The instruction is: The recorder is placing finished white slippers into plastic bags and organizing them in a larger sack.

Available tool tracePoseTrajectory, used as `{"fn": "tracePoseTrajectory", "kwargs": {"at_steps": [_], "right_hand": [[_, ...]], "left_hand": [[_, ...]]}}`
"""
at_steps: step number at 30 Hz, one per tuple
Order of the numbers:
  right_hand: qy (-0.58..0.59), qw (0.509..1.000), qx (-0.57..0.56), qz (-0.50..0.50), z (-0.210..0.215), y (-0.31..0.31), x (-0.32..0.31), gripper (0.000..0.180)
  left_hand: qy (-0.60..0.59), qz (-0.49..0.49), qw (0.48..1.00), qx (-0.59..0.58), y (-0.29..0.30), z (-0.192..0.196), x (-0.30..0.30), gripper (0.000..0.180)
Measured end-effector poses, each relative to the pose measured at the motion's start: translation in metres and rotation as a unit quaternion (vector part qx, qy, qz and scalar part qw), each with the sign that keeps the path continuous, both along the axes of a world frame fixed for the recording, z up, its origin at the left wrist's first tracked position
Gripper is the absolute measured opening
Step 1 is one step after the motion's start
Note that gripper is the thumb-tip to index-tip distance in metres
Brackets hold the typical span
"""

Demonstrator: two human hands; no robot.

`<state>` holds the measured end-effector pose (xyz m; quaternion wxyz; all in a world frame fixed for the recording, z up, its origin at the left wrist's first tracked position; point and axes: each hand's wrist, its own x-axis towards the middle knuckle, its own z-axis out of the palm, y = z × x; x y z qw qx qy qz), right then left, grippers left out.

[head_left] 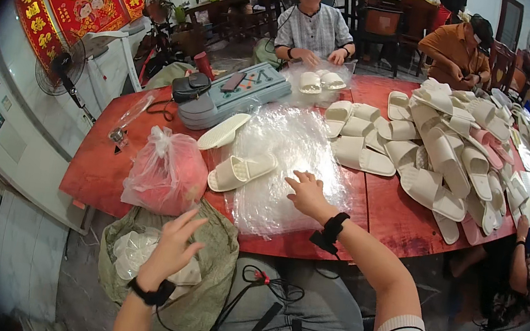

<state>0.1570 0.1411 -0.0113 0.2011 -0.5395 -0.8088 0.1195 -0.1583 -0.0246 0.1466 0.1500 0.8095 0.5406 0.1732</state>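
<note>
A stack of clear plastic bags [278,215] lies on the red table in front of me. Over its right part is my right hand [311,198], fingers spread and holding nothing; whether the fingertips touch the plastic I cannot tell. My left hand [176,249] is open too, fingers apart, above a green woven sack [219,247] by the table's near edge. White slippers in clear wrapping [132,254] show inside the sack. Left of centre, a cream slipper [242,172] rests sole down partly on the bags, and another cream slipper [223,132] lies sole up behind it.
A knotted bag of pink things [165,175] stands at the table's left. Behind are a grey toolbox [241,94] and a black pouch [191,87]. Slippers [440,149] pile up on the right. Across the table a person [314,30] handles bagged slippers; others sit at right.
</note>
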Motion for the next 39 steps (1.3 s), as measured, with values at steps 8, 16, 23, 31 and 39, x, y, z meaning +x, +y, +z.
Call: {"fn": "tracePoseTrajectory", "kwargs": {"at_steps": [8,16,23,31,39], "right_hand": [[-0.109,0.994,-0.004,0.019,-0.019,-0.021,0.022,0.062],[-0.117,0.989,0.063,0.064,-0.020,-0.017,0.049,0.055],[-0.087,0.994,0.038,0.058,0.001,0.035,0.028,0.089],[-0.225,0.969,-0.093,0.044,0.012,0.072,0.018,0.111],[-0.260,0.955,-0.085,0.110,-0.002,0.088,0.025,0.098]], "left_hand": [[0.099,-0.057,0.992,-0.061,0.151,-0.100,0.029,0.063],[0.205,-0.039,0.977,0.045,0.225,-0.155,0.006,0.046],[0.058,-0.051,0.990,0.122,0.234,-0.123,0.020,0.026],[0.030,-0.009,0.993,0.114,0.271,-0.110,0.020,0.049],[0.086,0.020,0.987,0.136,0.286,-0.129,0.034,0.045]]}}
